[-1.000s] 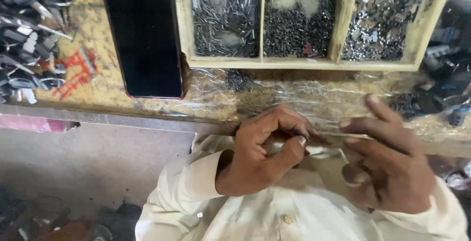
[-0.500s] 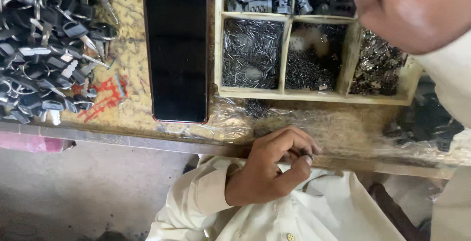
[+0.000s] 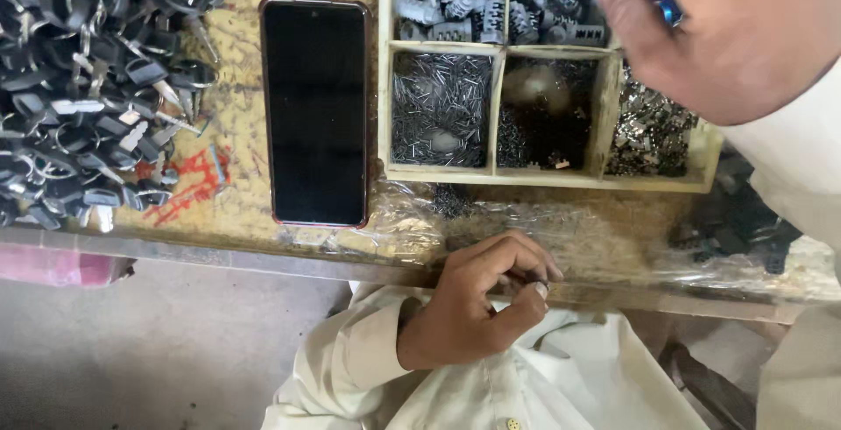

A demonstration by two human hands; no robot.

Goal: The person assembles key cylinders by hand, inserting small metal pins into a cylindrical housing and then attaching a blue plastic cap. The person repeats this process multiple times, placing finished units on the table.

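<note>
Head view: the left hand (image 3: 473, 312), at six o'clock by the bench edge, pinches a small metal part (image 3: 536, 287) between thumb and fingers. The right hand (image 3: 727, 36) reaches at one o'clock over the wooden tray (image 3: 499, 176); its grip I cannot tell. It seems mid-fetch, next needing a careful pick.

The person wears a cream, loose-fitting shirt with long sleeves; the cloth is plain, lightly creased, and without any pattern. The cuff of the left sleeve (image 3: 350, 364) ends at the wrist of the bare left hand (image 3: 473, 307), and a small pale button (image 3: 505, 424) sits on the shirt front. The right hand (image 3: 745, 31) is bare too, blurred, with the same cream right sleeve (image 3: 797, 167) behind it.
</note>
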